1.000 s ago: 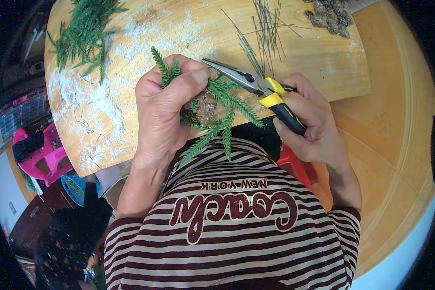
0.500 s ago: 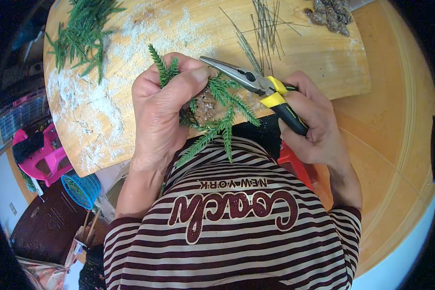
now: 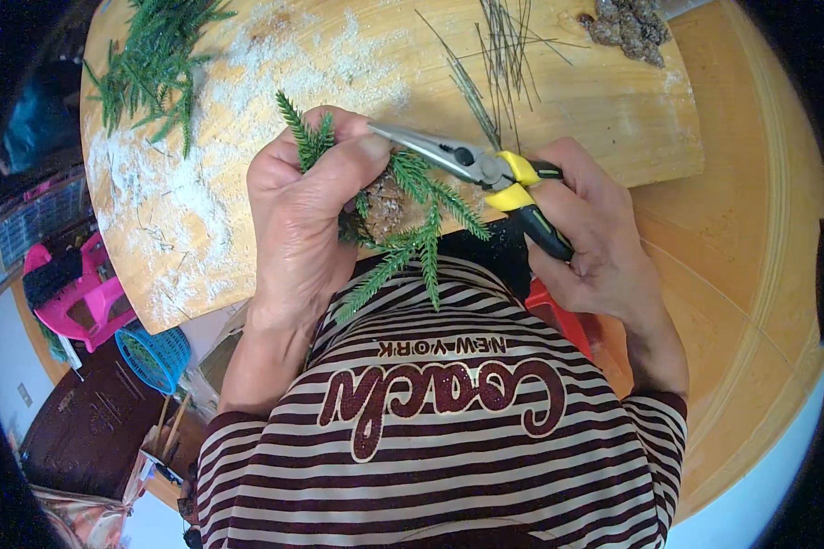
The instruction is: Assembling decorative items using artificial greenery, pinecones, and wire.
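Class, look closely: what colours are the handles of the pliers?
The handles are black and yellow, best seen in the head view.

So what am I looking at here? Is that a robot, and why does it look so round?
No robot here: these are a person's two bare hands. A very wide camera worn on their head looks down at them, so the picture looks curved. The left hand holds green sprigs with a brown lump among them. The right hand grips pliers with yellow-and-black handles, their tips close to the left thumb. On the wooden board lie white bits, thin sticks, a leafy green heap and, far right, brown lumps.
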Demonstrator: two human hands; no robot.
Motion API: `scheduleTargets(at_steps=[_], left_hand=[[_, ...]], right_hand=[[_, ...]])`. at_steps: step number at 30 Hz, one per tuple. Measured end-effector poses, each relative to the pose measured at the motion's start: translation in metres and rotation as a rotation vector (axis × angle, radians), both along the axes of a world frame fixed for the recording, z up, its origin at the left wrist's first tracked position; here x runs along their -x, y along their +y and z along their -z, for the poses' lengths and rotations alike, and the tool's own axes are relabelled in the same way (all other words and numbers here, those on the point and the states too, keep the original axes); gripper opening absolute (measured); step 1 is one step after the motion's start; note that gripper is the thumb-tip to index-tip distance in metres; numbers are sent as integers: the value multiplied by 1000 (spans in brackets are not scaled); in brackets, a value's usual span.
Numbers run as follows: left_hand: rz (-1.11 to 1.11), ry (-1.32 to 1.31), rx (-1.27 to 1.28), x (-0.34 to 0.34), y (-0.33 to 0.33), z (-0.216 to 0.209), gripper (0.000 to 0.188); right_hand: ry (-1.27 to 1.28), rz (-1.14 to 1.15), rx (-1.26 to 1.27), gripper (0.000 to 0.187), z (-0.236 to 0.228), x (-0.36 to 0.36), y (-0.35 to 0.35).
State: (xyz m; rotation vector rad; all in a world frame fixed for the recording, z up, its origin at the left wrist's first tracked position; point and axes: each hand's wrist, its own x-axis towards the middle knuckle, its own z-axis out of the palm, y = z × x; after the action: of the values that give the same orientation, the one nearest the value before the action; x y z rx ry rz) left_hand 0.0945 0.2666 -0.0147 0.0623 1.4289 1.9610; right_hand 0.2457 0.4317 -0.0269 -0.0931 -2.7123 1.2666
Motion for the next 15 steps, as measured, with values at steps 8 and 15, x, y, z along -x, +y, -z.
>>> scheduleTargets(at_steps=[8, 15], left_hand=[[71, 116, 52, 5, -5, 0, 10], [243, 195, -130, 19, -9, 9, 18]], right_hand=[[63, -31, 230, 23, 6, -1, 2], [-128, -74, 509, 26, -1, -5, 11]])
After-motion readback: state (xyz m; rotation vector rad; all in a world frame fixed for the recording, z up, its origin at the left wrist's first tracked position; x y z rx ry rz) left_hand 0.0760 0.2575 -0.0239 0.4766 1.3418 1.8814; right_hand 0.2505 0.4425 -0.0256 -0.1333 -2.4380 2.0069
